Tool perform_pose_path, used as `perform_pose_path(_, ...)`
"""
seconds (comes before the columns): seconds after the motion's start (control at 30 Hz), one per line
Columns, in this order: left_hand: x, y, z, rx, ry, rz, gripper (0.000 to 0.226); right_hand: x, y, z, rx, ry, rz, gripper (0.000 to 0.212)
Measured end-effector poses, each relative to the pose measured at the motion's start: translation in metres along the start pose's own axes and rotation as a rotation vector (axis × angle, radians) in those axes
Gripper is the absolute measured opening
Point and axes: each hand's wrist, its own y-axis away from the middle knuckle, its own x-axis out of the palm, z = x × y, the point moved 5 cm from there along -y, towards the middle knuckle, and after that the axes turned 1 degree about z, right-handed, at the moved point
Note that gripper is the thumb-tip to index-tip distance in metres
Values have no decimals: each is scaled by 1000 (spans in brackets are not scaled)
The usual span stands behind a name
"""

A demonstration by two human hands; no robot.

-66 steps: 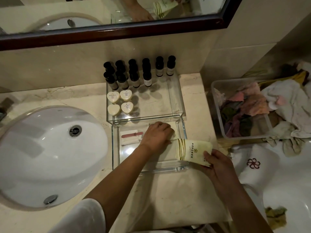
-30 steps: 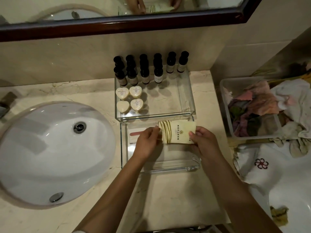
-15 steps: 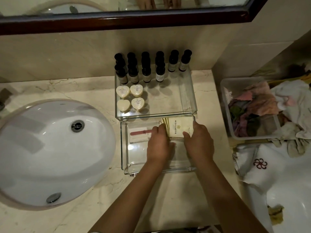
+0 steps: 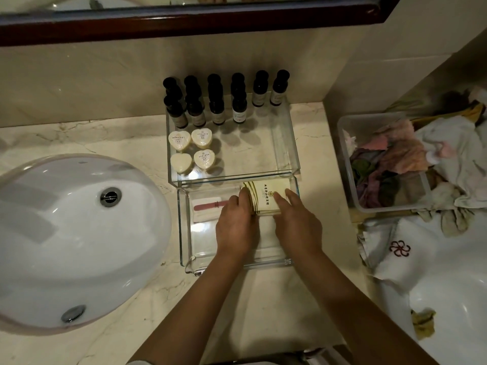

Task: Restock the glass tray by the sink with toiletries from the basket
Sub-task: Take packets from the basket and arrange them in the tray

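On the bench, in the back right corner of the near glass tray, a stack of packets was being seated. Its left edge was held in the curled grip of the left hand. Its top was pressed by the flat fingers of the right hand, whose grip was open. The stack would best be squared against both walls before being released. Counted were:

- one sink
- two trays, the far glass tray included
- one tub of cloths
- ten bottles
- four heart soaps
- one nail file

The packets could not be counted.
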Motion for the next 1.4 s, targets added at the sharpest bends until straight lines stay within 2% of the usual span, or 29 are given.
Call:
perform_pose_path(0.3,3,-1,0,47,80,2,62,17,-13,-16,-60,104,-5,55)
perform_pose_path(0.47,-7,0,-2,99,104,-3,57,16,-9,-20,-56,107,-58,54)
perform_pose_path(0.7,-5,4,-6,312,-154,-36,46,7,-7,-16,-176,224,-155,58)
perform_pose_path(0.93,-4,9,-4,140,-328,21,59,-1,2,-22,-123,193,0,58)
perform_pose_path(1.1,-15,22,0,63,-315,10,65,-31,17,-26,-126,42,-111,37)
perform_pose_path(1.23,-35,47,5,39,-311,-25,56,-48,22,-36,-112,-49,-122,30)
perform_pose_path(1.4,-63,76,32,-86,-336,-60,34,-61,31,-25,-243,-123,-42,34)
